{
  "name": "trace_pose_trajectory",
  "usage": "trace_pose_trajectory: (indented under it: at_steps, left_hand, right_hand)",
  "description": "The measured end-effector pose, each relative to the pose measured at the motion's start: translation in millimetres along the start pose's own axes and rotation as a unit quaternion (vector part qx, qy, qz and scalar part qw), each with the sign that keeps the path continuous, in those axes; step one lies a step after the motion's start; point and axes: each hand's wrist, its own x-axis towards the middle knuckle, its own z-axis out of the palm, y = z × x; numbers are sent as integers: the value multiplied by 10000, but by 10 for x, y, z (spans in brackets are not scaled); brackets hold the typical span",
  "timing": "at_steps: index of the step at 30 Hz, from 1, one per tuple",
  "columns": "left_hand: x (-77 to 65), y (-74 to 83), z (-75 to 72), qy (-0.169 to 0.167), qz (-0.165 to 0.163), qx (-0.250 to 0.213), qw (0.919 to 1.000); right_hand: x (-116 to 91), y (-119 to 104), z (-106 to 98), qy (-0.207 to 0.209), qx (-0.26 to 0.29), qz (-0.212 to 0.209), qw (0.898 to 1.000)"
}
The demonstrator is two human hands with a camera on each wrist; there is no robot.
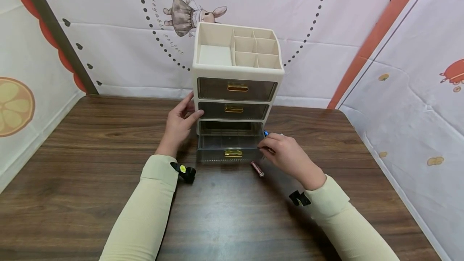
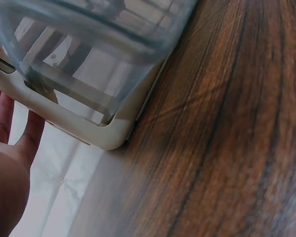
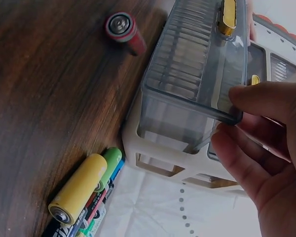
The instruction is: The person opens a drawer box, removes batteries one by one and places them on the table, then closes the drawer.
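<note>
A cream desktop drawer organizer [image 1: 239,71] with smoky clear drawers and gold handles stands on the table. Its bottom drawer [image 1: 212,156] is pulled out partway, while the upper two are closed. My left hand [image 1: 177,126] grips the organizer's left side, thumb at the front edge and fingers along the side wall. At the right, my right hand [image 1: 284,152] pinches the bottom drawer's front corner between thumb and fingers. A dark red battery [image 1: 257,168] lies on the table just in front of that corner; in the right wrist view its metal end [image 3: 120,23] faces the camera.
Beside the organizer's right side lie a yellow battery [image 3: 79,187], a green one [image 3: 111,163] and several other slim items, mostly hidden from the head view. Divided compartments [image 1: 256,47] top the organizer. A printed cloth [image 1: 145,59] hangs behind the wooden table [image 1: 217,220].
</note>
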Motion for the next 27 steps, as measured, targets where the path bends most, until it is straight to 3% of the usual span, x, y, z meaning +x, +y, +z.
trace_pose_trajectory:
  at_steps: [5,8,11,16,19,22,27]
  left_hand:
    - [8,7,20,-25,52,-14,10000]
    - [13,18,25,-3,79,-13,10000]
    - [11,26,21,53,71,24,10000]
    - [1,17,17,53,83,-2,10000]
    - [0,10,17,60,87,-54,9999]
    - [2,5,15,88,56,-63,9999]
    - [1,17,20,76,53,29,10000]
  right_hand:
    - [-45,-64,-37,268,-129,-87,9995]
    - [-68,-155,-64,236,94,-347,9991]
    - [-76,-245,-31,-300,435,-507,9973]
    - [-82,-330,131,-1652,500,-156,9849]
    - [-81,-360,221,-2146,419,22,9758]
    - [-85,-381,262,-2170,339,-1,9756]
    - [-152,-294,228,-1841,99,-181,9827]
